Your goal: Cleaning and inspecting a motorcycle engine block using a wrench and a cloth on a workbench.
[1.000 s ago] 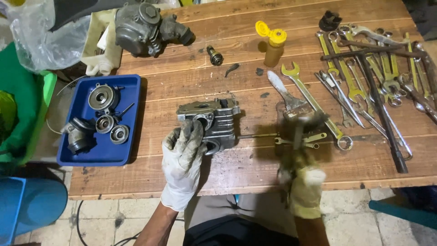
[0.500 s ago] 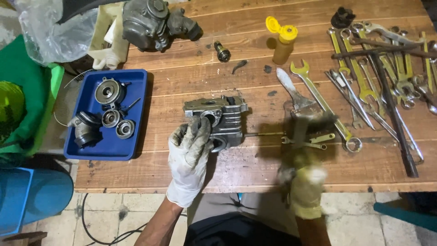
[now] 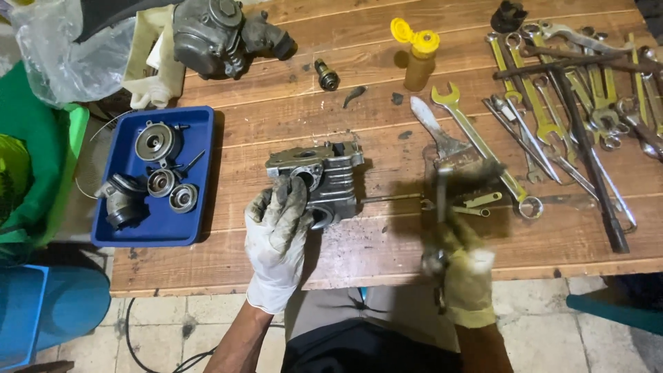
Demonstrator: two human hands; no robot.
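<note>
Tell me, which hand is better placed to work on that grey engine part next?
The right hand, probably: it grips a tool, blurred, beside the grey engine part. The left hand rests on that part, seemingly steadying it on the wooden table.

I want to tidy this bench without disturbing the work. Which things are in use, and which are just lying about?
In use: engine block under the left hand; blurred tool in the right hand.

Lying about: blue tray of parts, carburettor, yellow bottle, wrenches, putty knife.
</note>
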